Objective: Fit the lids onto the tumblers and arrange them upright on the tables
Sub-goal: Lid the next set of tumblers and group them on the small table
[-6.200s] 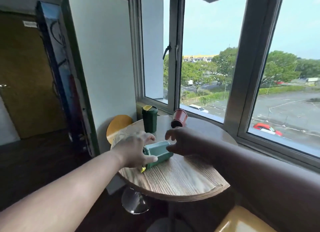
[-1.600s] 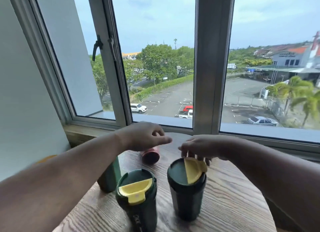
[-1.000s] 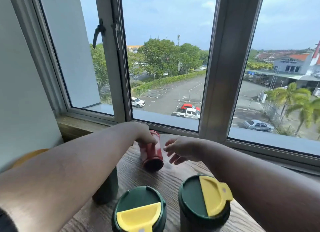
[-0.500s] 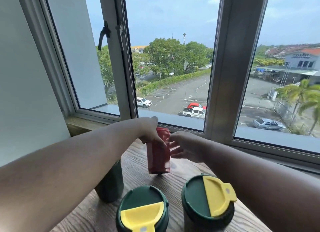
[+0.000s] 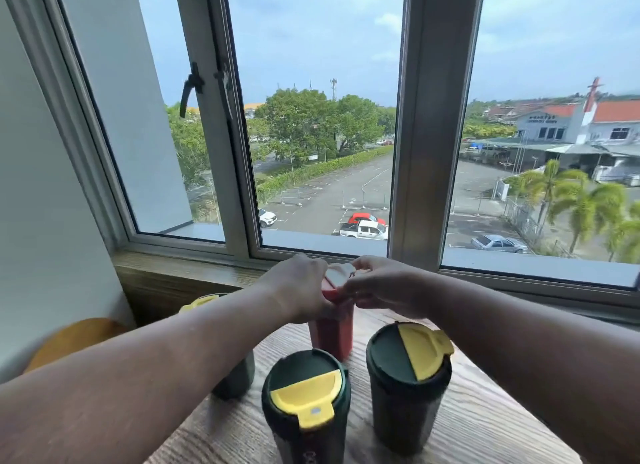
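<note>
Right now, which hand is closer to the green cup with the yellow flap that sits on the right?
The right hand. It is on the red tumbler's top, just behind the right green tumbler; the left hand grips the red tumbler's other side, farther away.

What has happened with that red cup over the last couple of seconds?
The red tumbler, lying on its side a moment ago, was picked up by the left hand and now stands upright; the right hand has joined at its lid. The two near green tumblers stayed upright, lids on.
</note>
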Demonstrator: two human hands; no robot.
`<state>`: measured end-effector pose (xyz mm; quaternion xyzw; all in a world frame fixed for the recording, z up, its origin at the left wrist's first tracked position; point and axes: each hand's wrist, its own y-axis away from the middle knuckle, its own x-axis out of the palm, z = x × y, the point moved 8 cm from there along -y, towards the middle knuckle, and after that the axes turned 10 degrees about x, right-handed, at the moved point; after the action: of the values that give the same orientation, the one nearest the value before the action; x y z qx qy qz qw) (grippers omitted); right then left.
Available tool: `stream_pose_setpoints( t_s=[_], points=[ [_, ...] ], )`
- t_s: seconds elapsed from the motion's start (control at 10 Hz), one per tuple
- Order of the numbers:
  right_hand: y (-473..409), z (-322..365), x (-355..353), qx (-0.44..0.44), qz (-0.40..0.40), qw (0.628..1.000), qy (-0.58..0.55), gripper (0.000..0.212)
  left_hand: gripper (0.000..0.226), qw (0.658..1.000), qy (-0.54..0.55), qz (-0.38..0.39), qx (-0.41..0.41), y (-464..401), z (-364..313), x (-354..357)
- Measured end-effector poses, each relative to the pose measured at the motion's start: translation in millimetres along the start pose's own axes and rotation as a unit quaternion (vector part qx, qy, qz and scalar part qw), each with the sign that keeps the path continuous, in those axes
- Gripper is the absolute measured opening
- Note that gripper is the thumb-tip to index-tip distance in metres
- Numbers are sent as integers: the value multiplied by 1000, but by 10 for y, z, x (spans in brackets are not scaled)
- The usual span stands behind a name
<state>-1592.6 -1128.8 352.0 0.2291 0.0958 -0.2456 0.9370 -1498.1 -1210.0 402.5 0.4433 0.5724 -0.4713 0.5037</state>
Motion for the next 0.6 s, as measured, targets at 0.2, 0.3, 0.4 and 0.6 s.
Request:
stream_pose_setpoints(
  t_s=[0.2, 0.3, 0.4, 0.6],
  points=[
    [207, 12, -19, 44, -32, 997, 61, 56, 53, 998, 49, 1, 40, 116, -58, -98],
    [282, 60, 5, 56, -60, 990, 110, 76, 54, 997, 53, 12, 52, 207, 29, -102],
    [453, 252, 126, 46, -83, 974, 208, 66, 58, 997, 44, 1, 64, 361, 214, -171],
    [354, 513, 360, -29, -93, 940, 327, 62, 53, 995, 79, -28, 48, 879, 817, -293]
  ],
)
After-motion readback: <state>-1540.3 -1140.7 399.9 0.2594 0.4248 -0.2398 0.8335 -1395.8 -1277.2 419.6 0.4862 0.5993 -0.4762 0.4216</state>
